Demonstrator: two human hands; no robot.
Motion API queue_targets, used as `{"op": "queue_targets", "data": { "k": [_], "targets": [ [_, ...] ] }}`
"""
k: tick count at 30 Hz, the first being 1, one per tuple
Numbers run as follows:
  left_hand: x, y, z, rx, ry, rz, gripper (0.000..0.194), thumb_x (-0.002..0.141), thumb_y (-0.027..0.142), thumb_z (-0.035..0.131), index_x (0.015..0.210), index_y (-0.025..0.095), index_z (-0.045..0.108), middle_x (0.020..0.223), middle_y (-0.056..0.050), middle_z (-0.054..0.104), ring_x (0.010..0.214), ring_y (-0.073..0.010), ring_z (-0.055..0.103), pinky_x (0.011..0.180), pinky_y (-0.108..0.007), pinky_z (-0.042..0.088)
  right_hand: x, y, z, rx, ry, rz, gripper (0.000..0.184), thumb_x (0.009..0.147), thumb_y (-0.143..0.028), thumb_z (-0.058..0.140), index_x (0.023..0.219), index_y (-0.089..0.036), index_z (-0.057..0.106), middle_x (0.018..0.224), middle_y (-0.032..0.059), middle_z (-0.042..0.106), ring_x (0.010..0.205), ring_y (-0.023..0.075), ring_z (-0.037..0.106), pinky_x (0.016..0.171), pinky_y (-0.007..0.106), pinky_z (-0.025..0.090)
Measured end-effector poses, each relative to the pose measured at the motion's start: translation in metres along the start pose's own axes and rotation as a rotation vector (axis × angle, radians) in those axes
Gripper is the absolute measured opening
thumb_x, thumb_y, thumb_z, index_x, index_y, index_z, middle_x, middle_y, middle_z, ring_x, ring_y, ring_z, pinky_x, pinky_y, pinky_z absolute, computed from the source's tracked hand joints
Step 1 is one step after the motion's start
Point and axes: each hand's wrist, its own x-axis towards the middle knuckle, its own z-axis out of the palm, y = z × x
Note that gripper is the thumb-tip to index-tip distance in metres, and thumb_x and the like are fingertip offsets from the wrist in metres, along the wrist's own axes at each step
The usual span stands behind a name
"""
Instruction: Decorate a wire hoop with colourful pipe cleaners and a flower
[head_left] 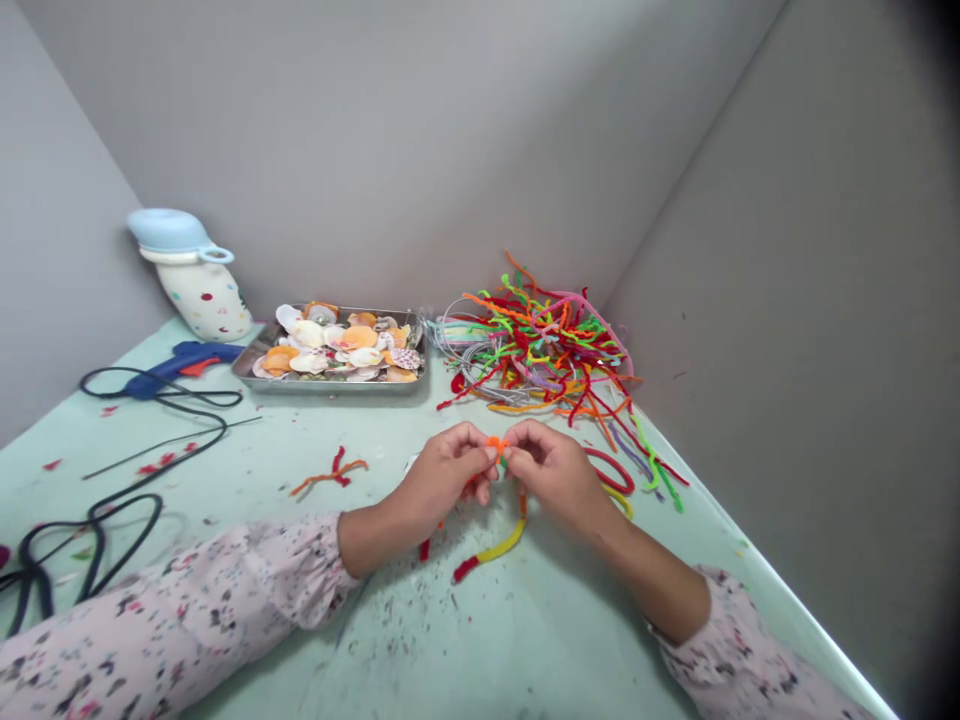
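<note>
At the middle of the table, my left hand (457, 465) and my right hand (544, 465) meet with fingertips pinched. Between them shows a short piece of orange pipe cleaner (496, 444), with a bit of green just under it. Most of what the fingers grip is hidden. Below my hands lies a yellow pipe cleaner (504, 546) with a red end and an orange end. Close to my left hand, a small red piece (424, 550) rests on the table. Partly behind my right hand are a curved dark red pipe cleaner (616, 468) and a yellow one.
A metal tray (330, 386) of seashells stands at the back, beside a heap of coloured pipe cleaners (540, 345). At left are a blue glue gun (161, 375), its looping black cord (127, 490) and a dotted bottle (199, 290). A twisted orange-red piece (334, 475) lies left of my hands.
</note>
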Motion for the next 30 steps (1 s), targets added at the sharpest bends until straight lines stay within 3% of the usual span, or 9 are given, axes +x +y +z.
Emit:
{"op": "queue_targets", "data": {
  "k": [5,12,20,25,30],
  "targets": [
    [-0.002,-0.001,-0.002,0.189,0.01,0.109,0.015,0.079,0.03,0.057,0.079,0.017,0.049,0.058,0.005,0.054,0.046,-0.0069,0.048,0.047,-0.019,0.037,0.003,-0.001,-0.003,0.208,-0.13,0.153,0.005,0.073,-0.023,0.05,0.072,-0.019,0.053,0.055,-0.0029,0.057,0.046,0.0101,0.049,0.046,0.022,0.039],
    [-0.001,-0.003,-0.004,0.274,0.038,0.176,0.013,0.08,0.029,0.055,0.078,0.018,0.049,0.058,0.005,0.053,0.048,-0.0074,0.047,0.047,-0.019,0.038,-0.001,-0.008,0.003,0.414,-0.141,0.308,0.01,0.071,-0.024,0.048,0.067,-0.017,0.053,0.051,-0.0011,0.056,0.04,0.0082,0.045,0.04,0.02,0.033],
    [0.001,0.005,-0.008,0.179,-0.055,0.104,0.017,0.082,0.032,0.054,0.08,0.015,0.055,0.07,0.001,0.059,0.054,-0.0086,0.053,0.055,-0.021,0.04,0.003,-0.007,-0.007,0.183,-0.123,0.212,0.007,0.072,-0.024,0.053,0.073,-0.018,0.056,0.055,-0.0026,0.059,0.044,0.0091,0.049,0.044,0.021,0.039],
    [0.004,0.006,-0.01,0.212,0.056,0.108,0.017,0.08,0.032,0.056,0.078,0.016,0.059,0.064,0.004,0.054,0.055,-0.0086,0.049,0.056,-0.021,0.038,0.002,-0.009,-0.008,0.26,-0.133,0.209,0.017,0.075,-0.032,0.058,0.084,-0.018,0.057,0.061,-0.0023,0.058,0.048,0.0095,0.05,0.046,0.021,0.04],
    [0.003,0.004,-0.01,0.197,0.13,0.142,0.016,0.08,0.03,0.058,0.081,0.015,0.063,0.074,0.0,0.061,0.068,-0.0111,0.053,0.066,-0.023,0.042,-0.004,-0.005,0.003,0.371,-0.259,0.245,0.025,0.076,-0.035,0.062,0.093,-0.017,0.06,0.066,-0.0023,0.055,0.053,0.0084,0.05,0.044,0.019,0.035]
  ]
}}
